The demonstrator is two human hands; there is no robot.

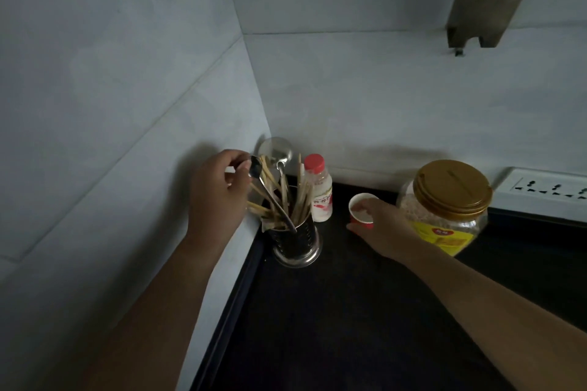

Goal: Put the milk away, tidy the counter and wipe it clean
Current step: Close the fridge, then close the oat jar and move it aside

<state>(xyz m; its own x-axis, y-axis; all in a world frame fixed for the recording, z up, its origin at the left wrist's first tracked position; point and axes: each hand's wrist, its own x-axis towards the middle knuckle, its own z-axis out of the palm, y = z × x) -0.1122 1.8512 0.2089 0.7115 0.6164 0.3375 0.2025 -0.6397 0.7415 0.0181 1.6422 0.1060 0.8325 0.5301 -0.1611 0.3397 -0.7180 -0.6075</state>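
head view: both hands at the back corner of the dark tabletop point(333, 311), one on a spoon, one on a cup.
left hand point(219, 187) has its grip pinched shut on the bowl end of a metal spoon point(270, 197), whose handle sits down in the steel utensil holder point(297, 241) among chopsticks point(301, 197). right hand point(384, 228) has its grip curled around a small red paper cup point(360, 209), thumb over the rim. milk bottle point(319, 190), red cap, stands upright between holder and cup, just beside the holder. gold-lidded jar point(444, 206) stands right of the cup, near a wall socket strip point(546, 189).
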